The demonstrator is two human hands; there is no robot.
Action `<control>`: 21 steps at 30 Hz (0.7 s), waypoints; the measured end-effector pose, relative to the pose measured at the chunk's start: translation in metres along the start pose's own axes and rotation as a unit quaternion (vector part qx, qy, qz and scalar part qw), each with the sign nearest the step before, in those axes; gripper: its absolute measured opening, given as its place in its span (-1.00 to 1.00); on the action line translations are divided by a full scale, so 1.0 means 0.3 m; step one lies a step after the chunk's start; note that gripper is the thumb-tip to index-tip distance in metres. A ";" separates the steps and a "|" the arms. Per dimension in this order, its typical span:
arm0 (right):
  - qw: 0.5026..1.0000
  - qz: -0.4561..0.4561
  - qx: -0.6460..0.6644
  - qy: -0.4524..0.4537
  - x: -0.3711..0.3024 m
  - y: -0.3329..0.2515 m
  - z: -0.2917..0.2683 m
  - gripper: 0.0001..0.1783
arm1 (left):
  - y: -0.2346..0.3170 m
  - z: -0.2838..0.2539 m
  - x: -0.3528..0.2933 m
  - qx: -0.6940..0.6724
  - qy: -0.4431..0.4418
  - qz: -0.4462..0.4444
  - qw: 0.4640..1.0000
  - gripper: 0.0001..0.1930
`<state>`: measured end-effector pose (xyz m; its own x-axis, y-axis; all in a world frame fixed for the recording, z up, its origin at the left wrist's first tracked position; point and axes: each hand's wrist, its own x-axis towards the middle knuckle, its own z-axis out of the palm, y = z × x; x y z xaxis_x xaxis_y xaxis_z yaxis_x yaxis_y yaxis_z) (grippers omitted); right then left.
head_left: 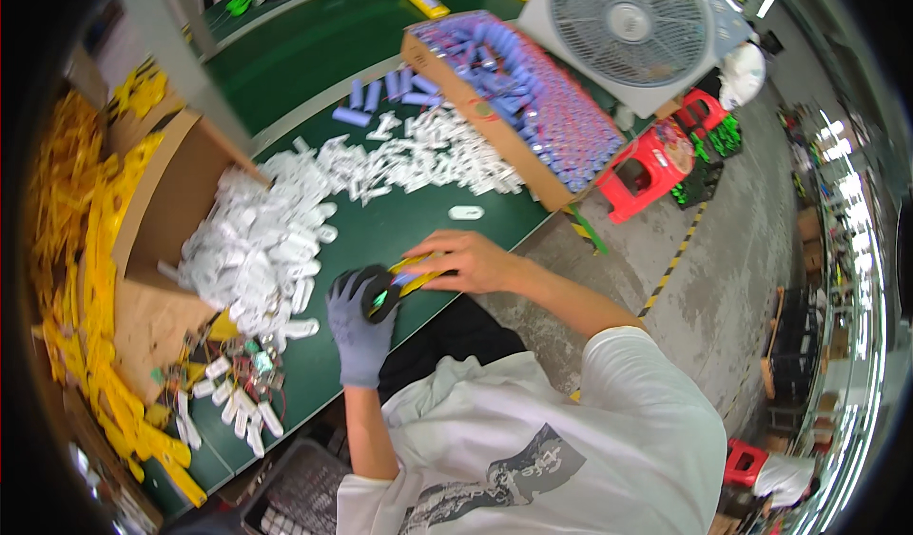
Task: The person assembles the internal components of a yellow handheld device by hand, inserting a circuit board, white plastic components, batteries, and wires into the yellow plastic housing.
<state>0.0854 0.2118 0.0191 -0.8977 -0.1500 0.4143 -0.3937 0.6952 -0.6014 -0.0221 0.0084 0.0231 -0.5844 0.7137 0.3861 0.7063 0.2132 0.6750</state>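
Note:
My left hand [361, 321], in a grey glove with black on the fingers, closes round one end of a yellow plastic casing [413, 282]. A small green spot shows by its fingertips, too small to name. My bare right hand [468, 261] grips the casing's other end, fingers bent over it. Something bluish shows inside the casing, partly hidden by my fingers. Both hands are over the near edge of the green table [418, 214]. One white oval plastic piece [466, 213] lies alone just beyond my right hand.
White plastic parts are heaped left [262, 240] and behind [433, 155]. A carton of purple cylindrical cells [561, 121] stands at the back right beside a fan [630, 23]. Yellow strips [95, 345] and small circuit boards [257, 359] lie left. Red stools [651, 166] stand on the floor.

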 end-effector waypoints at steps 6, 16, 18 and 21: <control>0.997 0.059 0.011 0.052 -0.011 -0.021 0.022 -0.56 | 0.027 -0.008 -0.024 0.056 0.082 0.032 0.995 -0.63; 0.941 0.166 -0.005 0.295 0.034 -0.291 0.213 -0.56 | 0.148 0.062 -0.165 -0.385 0.231 -0.212 0.868 -0.08; 0.961 0.171 0.021 0.215 0.026 -0.325 0.258 -0.48 | 0.151 0.052 -0.120 -0.494 0.260 -0.230 0.798 -0.09; 0.982 0.168 0.029 0.083 0.070 -0.333 0.204 -0.46 | 0.084 0.006 -0.085 -0.397 0.203 -0.269 0.854 -0.12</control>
<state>0.0937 0.0962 0.0460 -0.9359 0.2021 0.2884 -0.0953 0.6430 -0.7599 0.0113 -0.0033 0.0291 -0.9429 0.3312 -0.0356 -0.1059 -0.1965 0.9748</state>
